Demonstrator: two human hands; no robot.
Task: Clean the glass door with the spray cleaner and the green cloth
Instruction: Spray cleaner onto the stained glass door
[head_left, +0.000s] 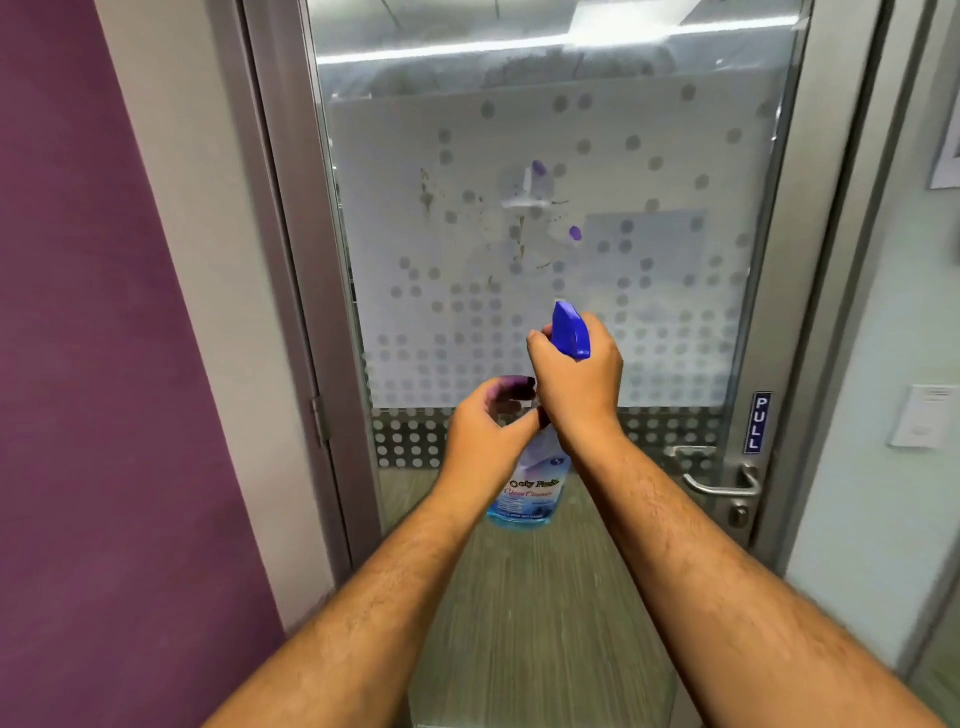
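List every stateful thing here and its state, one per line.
Glass door: shut, brown smears and purple spots on it.
Spray bottle: upright, held, nozzle toward the glass.
Right hand: closed on the blue trigger head.
Left hand: around the bottle's neck.
Door handle: level.

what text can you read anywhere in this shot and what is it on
"PULL": white letters stacked top to bottom on a blue sign on the door frame above the handle.
Spray bottle label: blurred; seems to say "Glass Cleaner", brand line above unreadable.
Wall plate on the right: print too small.
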